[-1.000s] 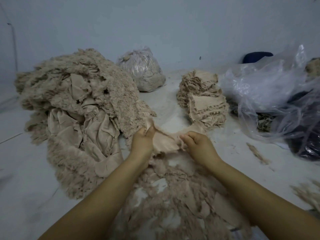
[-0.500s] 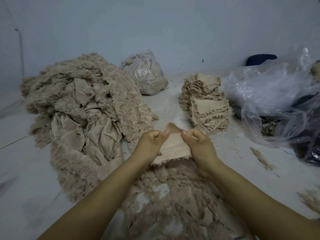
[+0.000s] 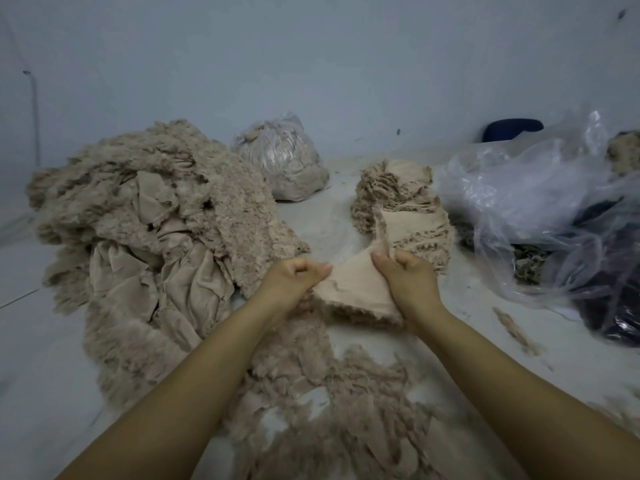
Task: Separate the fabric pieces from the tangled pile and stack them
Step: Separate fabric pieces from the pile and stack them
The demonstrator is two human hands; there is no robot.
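Both hands pinch one fabric piece [image 3: 349, 289] at centre: left hand [image 3: 294, 278] on left edge, right hand [image 3: 405, 275] on top corner. Tangled pile [image 3: 156, 237] at 9 o'clock, stack [image 3: 401, 206] at 1. Pull taut, flatten, lay square on stack.

Floor [image 3: 346, 230] (pale): fabric pile [image 3: 156, 237], stack [image 3: 405, 209]

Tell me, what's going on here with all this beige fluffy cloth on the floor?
A person is sorting fabric scraps. The left hand and right hand each pinch an edge of one beige fabric piece, held up between them. A big tangled pile lies on the left, more loose scraps lie under the arms, and a neat stack of finished pieces stands just beyond the hands. Plastic bags lie on the right.
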